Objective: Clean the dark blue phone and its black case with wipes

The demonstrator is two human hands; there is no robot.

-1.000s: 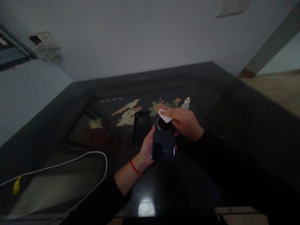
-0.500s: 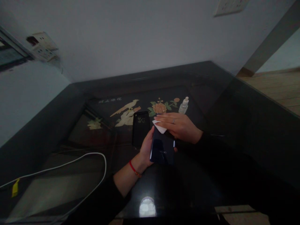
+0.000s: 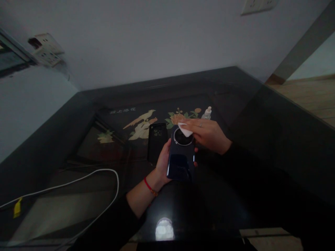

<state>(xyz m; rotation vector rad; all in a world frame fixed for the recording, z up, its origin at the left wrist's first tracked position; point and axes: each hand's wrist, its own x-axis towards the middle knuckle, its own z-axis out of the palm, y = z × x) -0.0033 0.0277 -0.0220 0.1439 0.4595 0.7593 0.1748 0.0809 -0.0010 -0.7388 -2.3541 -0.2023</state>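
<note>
Wipe (image 3: pixel 185 129) moved up to camera ring | left hand (image 3: pixel 162 163) grips phone (image 3: pixel 181 158) | right hand (image 3: pixel 209 134) pinches wipe

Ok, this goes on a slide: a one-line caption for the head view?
Left hand holds a dark phone back-up while the right hand holds a white wipe to its camera ring.

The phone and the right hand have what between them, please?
A small white wipe, held by the right hand against the phone; the head view shows it.
</note>
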